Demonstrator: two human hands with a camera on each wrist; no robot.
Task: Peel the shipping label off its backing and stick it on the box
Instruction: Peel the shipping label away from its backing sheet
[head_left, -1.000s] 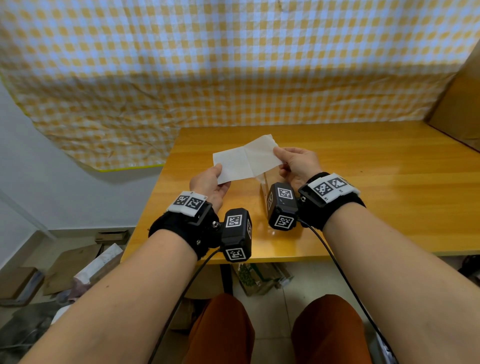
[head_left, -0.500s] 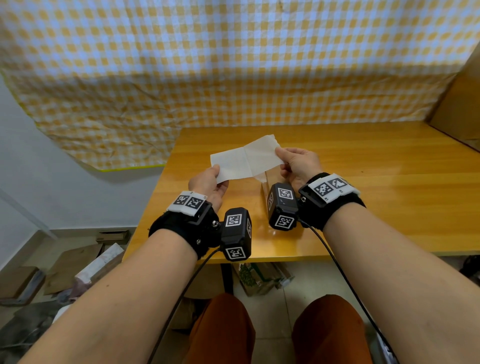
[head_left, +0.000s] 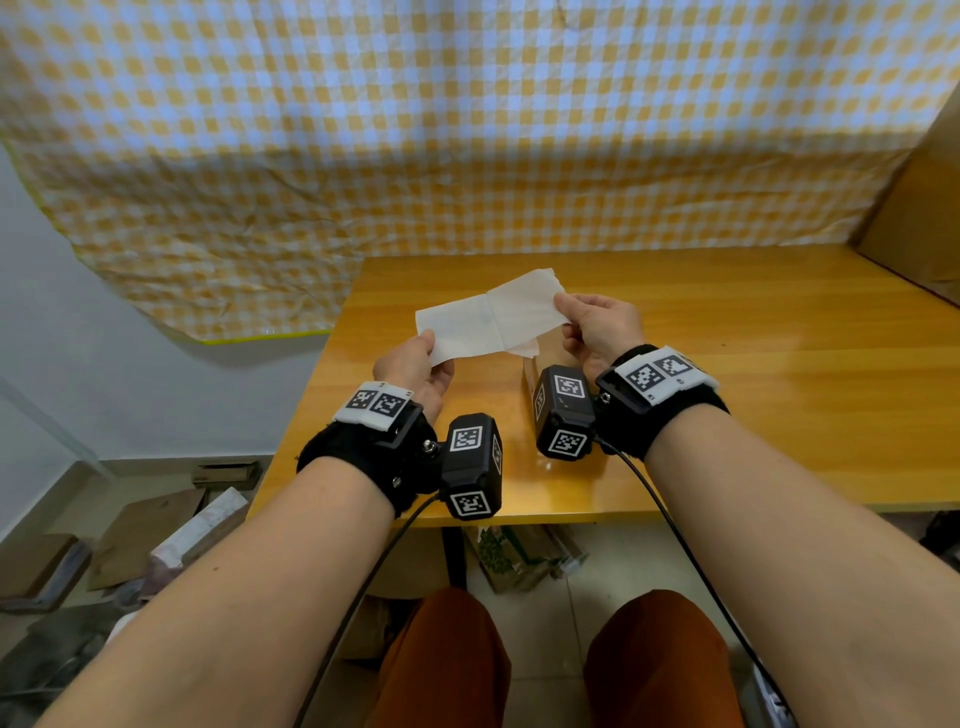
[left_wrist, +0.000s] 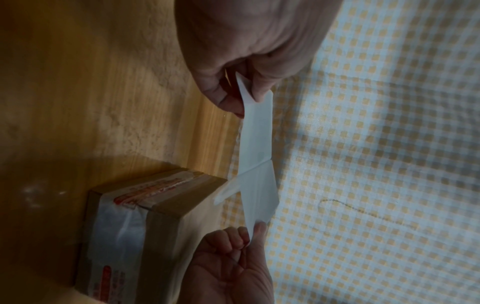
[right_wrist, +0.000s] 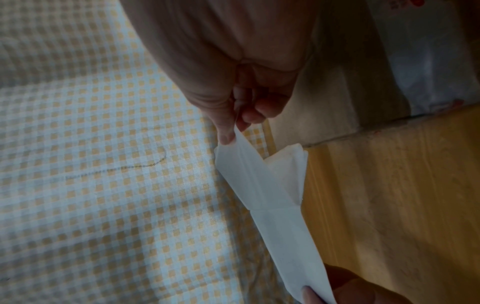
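Currently both hands, left hand (head_left: 415, 364) and right hand (head_left: 597, 325), pinch the label sheet (head_left: 488, 317); advise peeling slowly at a shallow angle, keeping adhesive off fingers.

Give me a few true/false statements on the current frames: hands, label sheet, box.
1. Both hands hold the label sheet in the air. True: the left hand pinches one end, the right hand the other.
2. The box lies on the table. True.
3. The label is already stuck flat on the box. False: the sheet is above the table, with one flap hanging loose at its middle.
4. The box is bare cardboard. False: tape with red print runs round it.
5. The left hand is empty. False: it pinches the sheet.
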